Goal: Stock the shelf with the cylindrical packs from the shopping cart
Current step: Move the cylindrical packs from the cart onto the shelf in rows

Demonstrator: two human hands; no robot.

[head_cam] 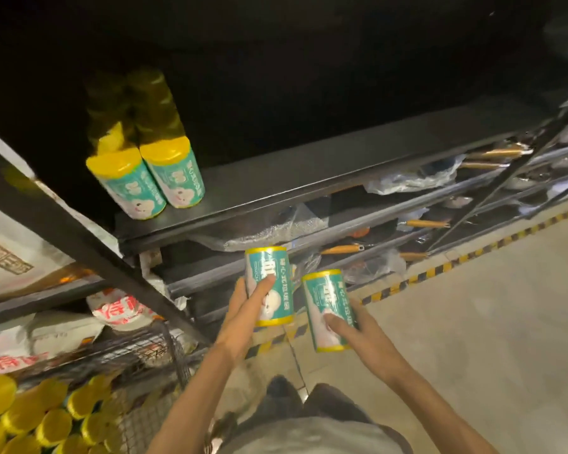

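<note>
Yellow-capped packs (pixel 30 417) fill the wire cart (pixel 151 362) at the lower left, lying close together with their round ends up. Just right of the cart, two bare forearms reach forward over the concrete floor (pixel 472 322). The left hand (pixel 243 309) grips a teal pack (pixel 269 285) upright, thumb laid across its front and fingers wrapped behind. The right hand (pixel 351 326) clasps a second pack (pixel 328 309), tilted a little, thumb on its label. These two packs sit side by side, near each other but apart, held below the shelf edge.

Beyond them, a yellow-and-black striped line (pixel 439 268) runs along the floor at the foot of the racking. Lower tiers hold wooden-handled pans (pixel 341 249) in clear wrap. Higher up, the black shelf (pixel 308 181) carries two packs (pixel 148 181) standing touching at its left end, with more behind them in shadow. White printed sacks (pixel 20 244) lie on the rack to the far left.
</note>
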